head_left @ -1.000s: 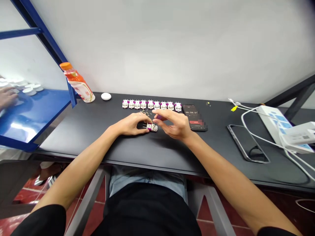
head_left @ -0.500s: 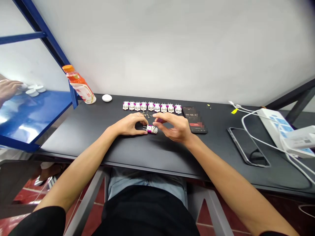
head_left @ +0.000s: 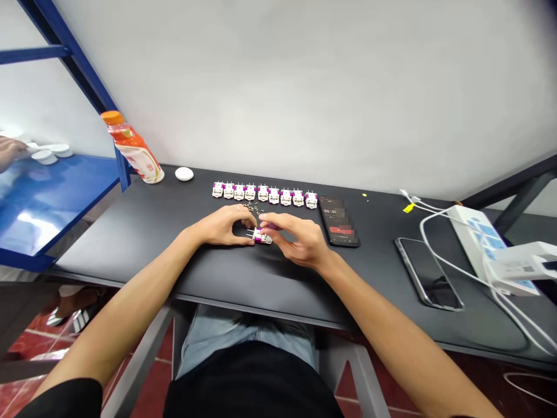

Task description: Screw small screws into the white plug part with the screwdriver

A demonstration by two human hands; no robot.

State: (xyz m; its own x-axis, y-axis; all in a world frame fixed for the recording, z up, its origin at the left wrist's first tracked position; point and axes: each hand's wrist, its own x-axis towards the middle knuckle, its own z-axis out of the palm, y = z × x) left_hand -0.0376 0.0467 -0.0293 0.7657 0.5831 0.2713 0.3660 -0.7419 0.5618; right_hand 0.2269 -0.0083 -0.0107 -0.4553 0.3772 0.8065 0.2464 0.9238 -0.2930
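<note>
Black bench (head_left: 130,232) against a plain grey wall, blue shelf frame (head_left: 65,52) to the left. Both hands met at bench centre over one small white-and-magenta plug part (head_left: 260,235). Left hand (head_left: 221,225) pinched it by the prong end, fingers closed on it. Right hand (head_left: 296,238) curled narrow, holding a thin tool w/ magenta handle (head_left: 273,226) to the part; tip too small to make out. Progress, as I judged it: nine like parts sat in a row (head_left: 263,194) at the back, prob. finished; a scatter of tiny screws (head_left: 252,205) lay loose just in front, so more seemed left. Phone w/ timer (head_left: 337,220) beside the row, a second phone (head_left: 429,273) further right, orange-capped bottle (head_left: 133,148) far left.
</note>
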